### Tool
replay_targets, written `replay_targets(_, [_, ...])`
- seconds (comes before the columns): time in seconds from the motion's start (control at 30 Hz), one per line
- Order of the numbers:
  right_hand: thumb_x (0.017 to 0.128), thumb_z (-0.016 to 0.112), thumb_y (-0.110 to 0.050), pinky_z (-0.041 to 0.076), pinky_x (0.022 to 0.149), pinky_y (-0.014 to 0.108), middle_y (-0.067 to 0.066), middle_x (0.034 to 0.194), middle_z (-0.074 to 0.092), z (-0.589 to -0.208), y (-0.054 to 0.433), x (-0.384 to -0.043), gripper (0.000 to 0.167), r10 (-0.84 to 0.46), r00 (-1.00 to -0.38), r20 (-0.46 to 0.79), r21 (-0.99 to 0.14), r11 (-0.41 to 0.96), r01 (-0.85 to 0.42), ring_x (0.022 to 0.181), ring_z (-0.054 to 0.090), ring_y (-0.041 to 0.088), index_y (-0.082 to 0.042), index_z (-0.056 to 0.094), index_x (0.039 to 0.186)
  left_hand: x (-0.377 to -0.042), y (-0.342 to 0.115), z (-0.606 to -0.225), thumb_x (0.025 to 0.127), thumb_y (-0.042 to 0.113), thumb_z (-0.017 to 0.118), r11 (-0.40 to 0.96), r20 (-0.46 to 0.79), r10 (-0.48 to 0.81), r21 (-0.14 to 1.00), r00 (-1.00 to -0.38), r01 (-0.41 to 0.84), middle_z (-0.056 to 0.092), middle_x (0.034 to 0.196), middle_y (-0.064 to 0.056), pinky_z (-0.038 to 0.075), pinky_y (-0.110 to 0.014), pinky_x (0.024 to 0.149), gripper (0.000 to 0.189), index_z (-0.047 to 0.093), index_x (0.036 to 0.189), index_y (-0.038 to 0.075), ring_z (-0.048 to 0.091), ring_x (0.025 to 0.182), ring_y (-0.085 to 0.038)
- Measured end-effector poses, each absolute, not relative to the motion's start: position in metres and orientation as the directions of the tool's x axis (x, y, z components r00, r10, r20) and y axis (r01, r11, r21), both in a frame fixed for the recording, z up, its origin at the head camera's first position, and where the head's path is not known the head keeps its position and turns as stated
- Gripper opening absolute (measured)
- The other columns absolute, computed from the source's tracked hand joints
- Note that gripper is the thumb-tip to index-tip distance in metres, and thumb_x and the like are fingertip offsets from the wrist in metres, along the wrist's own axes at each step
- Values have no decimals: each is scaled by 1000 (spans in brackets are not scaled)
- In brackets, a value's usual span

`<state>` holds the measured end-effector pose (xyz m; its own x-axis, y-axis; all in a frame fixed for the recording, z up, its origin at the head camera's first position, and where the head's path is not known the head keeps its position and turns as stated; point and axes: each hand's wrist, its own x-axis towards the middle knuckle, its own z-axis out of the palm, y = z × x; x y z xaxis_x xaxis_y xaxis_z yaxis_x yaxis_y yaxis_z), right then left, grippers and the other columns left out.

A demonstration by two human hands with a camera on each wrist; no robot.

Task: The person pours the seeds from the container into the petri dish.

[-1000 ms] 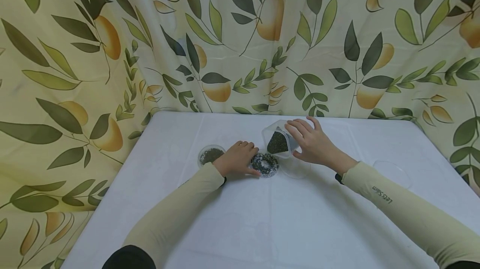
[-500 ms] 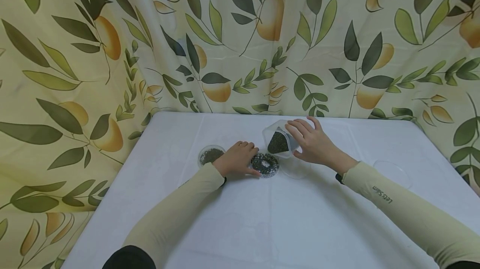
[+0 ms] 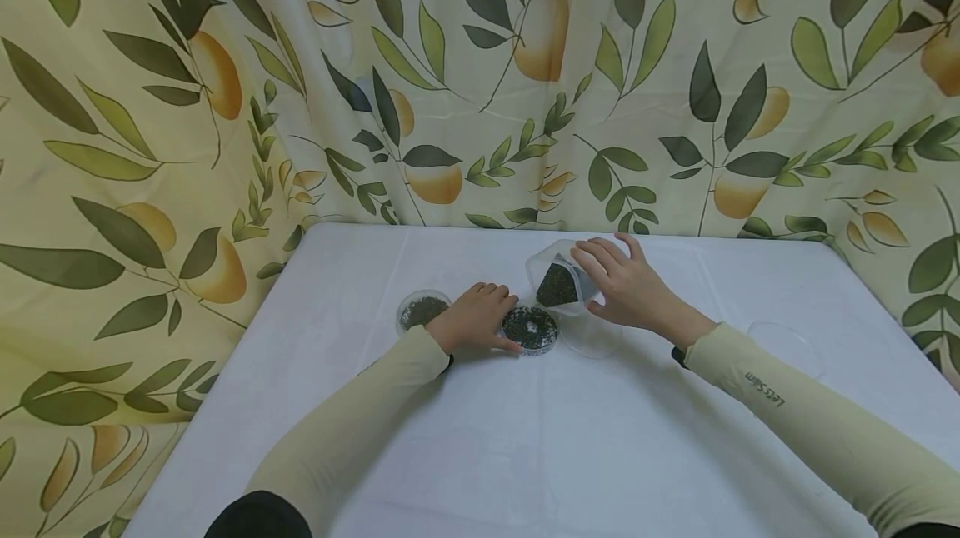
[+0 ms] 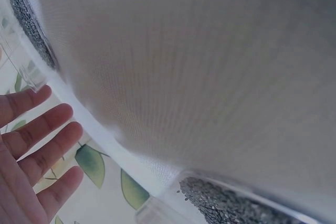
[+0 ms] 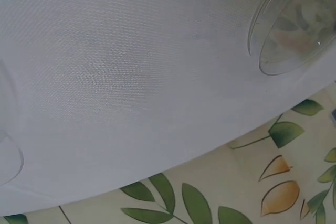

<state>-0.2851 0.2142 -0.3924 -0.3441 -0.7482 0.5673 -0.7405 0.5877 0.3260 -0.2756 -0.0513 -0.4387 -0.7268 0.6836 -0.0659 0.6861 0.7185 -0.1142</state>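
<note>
My left hand [image 3: 474,317] has its thumb and forefinger on either side of a round clear container [image 3: 530,330] with dark seeds and a pale spot in the middle. In the left wrist view a fingertip meets the clear edge, while the other fingers extend freely. My right hand [image 3: 626,284] grips a clear angular plastic container [image 3: 542,265], tilted toward the round one, with a dark mass of seeds [image 3: 557,286] at its low side. Another round tub of grey-black seeds [image 3: 422,311] stands left of my left hand, and is partly hidden by it.
A clear round lid [image 3: 596,340] lies below my right hand. Farther right, another thin clear disc [image 3: 785,348] sits under the right sleeve's edge. A white cloth covers the table [image 3: 487,446], whose back edge meets a leaf-patterned curtain [image 3: 457,105].
Inside the round container the dark layer has spread, and its pale middle has shrunk. Both hands stay almost in place, the tilted container along with them.
</note>
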Motion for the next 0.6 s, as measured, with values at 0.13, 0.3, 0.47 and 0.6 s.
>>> replay_targets(0.13, [45,91,-27,35,95,61,20,118,59,-393,216,-285,91,-749,-345,566,326,587,-741,109,53,35,-1,51,122,-276,-51,-439,77,75,49,715,-66,686,-123,-725,688,52,124,-4,37,-37,105,83,46,133,12,50,115,-20])
replay_targets(0.3, [45,91,-27,35,95,62,20,119,59,-393,218,-286,91,-750,-349,562,326,588,-740,109,53,35,-1,51,123,-276,-51,-439,77,74,50,715,-70,687,-114,-723,690,52,124,-4,37,-38,106,83,46,133,13,50,115,-20])
replay_targets(0.47, [45,92,-28,35,95,61,20,119,59,-393,219,-286,91,-750,-351,560,327,590,-738,109,53,35,-1,52,122,-277,-51,-440,77,75,50,714,-72,688,-114,-722,691,52,125,-4,37,-37,106,84,46,133,13,50,115,-20])
replay_targets(0.6, [46,91,-28,35,95,61,21,119,59,-393,219,-286,91,-750,-361,554,322,593,-738,110,53,35,-1,50,123,-278,-52,-441,77,76,49,712,-69,689,-121,-721,692,52,124,-4,37,-37,106,84,46,133,13,50,115,-20])
